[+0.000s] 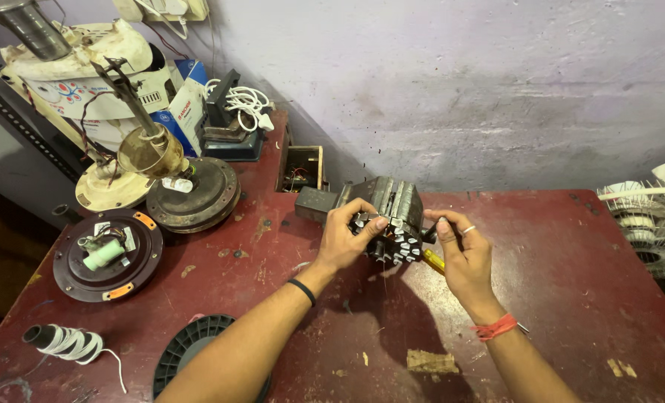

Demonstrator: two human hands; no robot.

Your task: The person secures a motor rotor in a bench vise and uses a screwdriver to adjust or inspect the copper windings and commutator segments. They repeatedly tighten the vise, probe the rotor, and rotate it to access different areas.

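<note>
A round fan motor stator [398, 218] with steel laminations and several white slot insulators stands on edge at the middle of the red table [571, 254]. My left hand [345, 237] grips its near left side, fingers curled over the rim. My right hand [463, 254] holds a yellow-handled screwdriver [432, 260] whose tip end is hidden at the stator's right side. A dark metal block [316, 203] sits right behind the stator on the left.
Two ceiling fan motor bodies [108, 257] [191, 195] lie at the left, with fan housings and boxes stacked behind. A tape roll [62, 342] and a black ribbed disc [191, 351] sit near the front edge. A white fan guard [650, 220] is at right. A wood scrap [431, 363] lies in front.
</note>
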